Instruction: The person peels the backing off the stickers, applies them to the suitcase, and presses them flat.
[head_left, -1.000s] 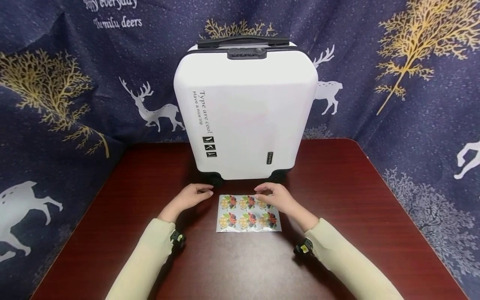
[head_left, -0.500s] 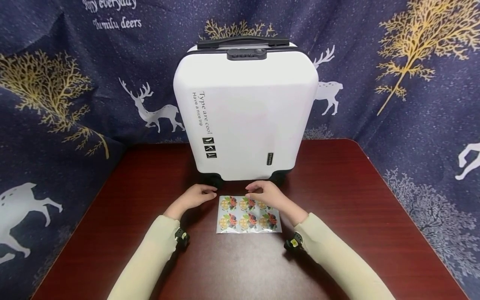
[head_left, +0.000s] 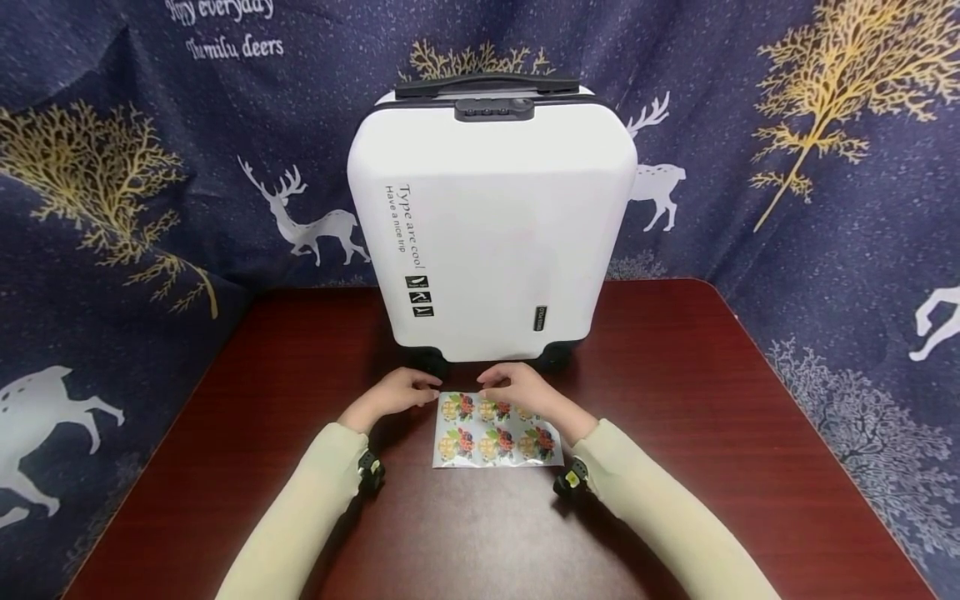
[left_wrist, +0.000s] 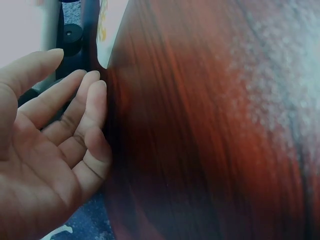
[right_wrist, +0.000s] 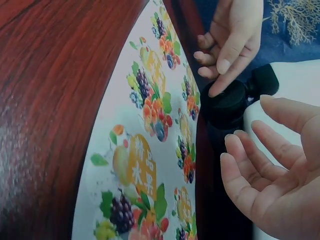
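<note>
A white sheet of stickers [head_left: 497, 456] with round fruit pictures lies flat on the table in front of a white suitcase [head_left: 495, 242]. My left hand [head_left: 396, 392] is at the sheet's far left corner, fingers loosely bent; in the left wrist view its palm shows nothing held. Over the sheet's far edge hovers my right hand [head_left: 525, 390], thumb and fingers apart. Seen from the right wrist, the fruit sheet [right_wrist: 125, 145] runs beside the right hand [right_wrist: 277, 175], which grips nothing. Whether the left fingertips touch the corner cannot be made out.
The suitcase stands upright behind the hands, its black wheels [head_left: 427, 360] close to the fingers. A dark red wooden table [head_left: 285, 350] carries everything. Behind hangs a blue cloth [head_left: 300, 108] printed with deer and golden trees.
My right hand has moved left along the sheet's far edge, and my left hand has shifted slightly right to its corner. The sheet and suitcase have stayed in place.
</note>
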